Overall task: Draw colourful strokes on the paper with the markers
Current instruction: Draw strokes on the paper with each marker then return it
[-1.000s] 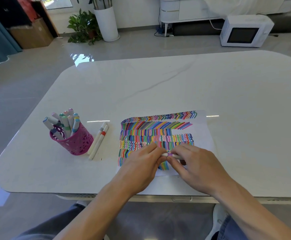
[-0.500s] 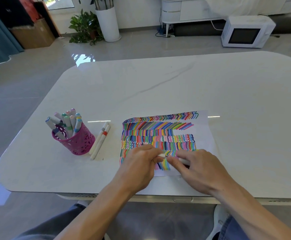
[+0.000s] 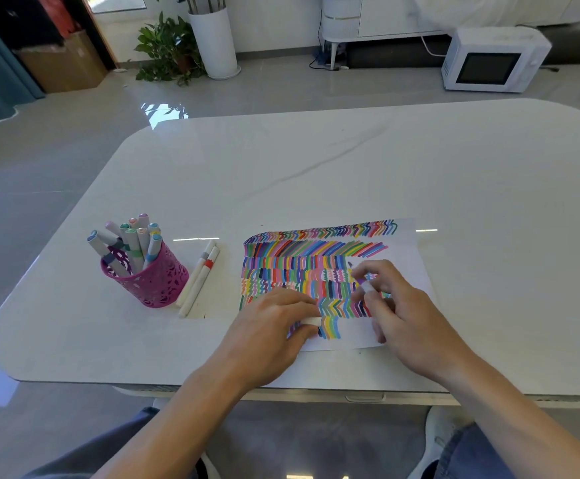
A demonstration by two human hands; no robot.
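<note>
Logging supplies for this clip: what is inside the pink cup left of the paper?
The pink cup holds a bunch of capped markers, leaning, pastel caps up. The cup's perforated wall mostly covers their lower ends, so its bottom cannot be seen.

A left hand (image 3: 274, 326) pinches a white cap (image 3: 312, 321); a right hand (image 3: 406, 319) grips a marker (image 3: 366, 286) above paper (image 3: 416, 264) covered in colourful strokes. Left of the fingers (image 3: 298, 307), a pink cup (image 3: 157, 281) holds more markers (image 3: 133, 236) on the tabletop (image 3: 316, 167).

head cam | looks forward-down | close over near edge of table (image 3: 316, 160)
</note>
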